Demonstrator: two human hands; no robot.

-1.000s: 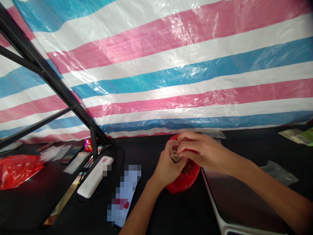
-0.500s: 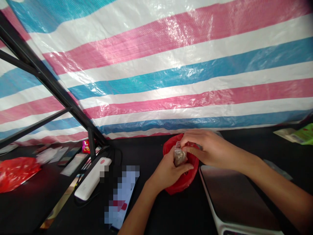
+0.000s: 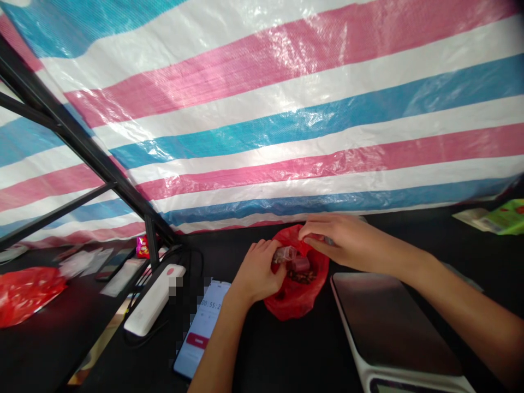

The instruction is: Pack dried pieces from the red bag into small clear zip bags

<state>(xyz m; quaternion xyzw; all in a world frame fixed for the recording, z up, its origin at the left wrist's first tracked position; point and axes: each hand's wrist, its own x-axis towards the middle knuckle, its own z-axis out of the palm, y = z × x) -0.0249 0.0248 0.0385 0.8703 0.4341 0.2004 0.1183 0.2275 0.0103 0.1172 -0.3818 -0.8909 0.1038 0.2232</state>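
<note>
A red plastic bag (image 3: 297,308) sits on the black table with its mouth spread wide. Inside it lie loose dark brown bits (image 3: 302,277) and what looks like a small see-through packet (image 3: 301,264). At the bag's left side my left hand (image 3: 261,271) is closed, pinching a small clear zip bag (image 3: 285,254) over the opening. What fills that zip bag is partly hidden by the fingers. My right hand (image 3: 327,237) reaches across from the right, its fingertips closed on the red bag's far rim.
Close on the right stands a flat scale (image 3: 393,319) with a dark top. A phone (image 3: 204,322) and a white power strip (image 3: 154,300) with black cables lie left. Farther left are another red bag (image 3: 28,292) and a black metal frame (image 3: 90,155). Striped sheeting (image 3: 266,123) hangs behind.
My left hand has shifted left with the clear zip bag, now tilted sideways. My right hand has left the zip bag for the red bag's rim. The red bag's contents show more.
</note>
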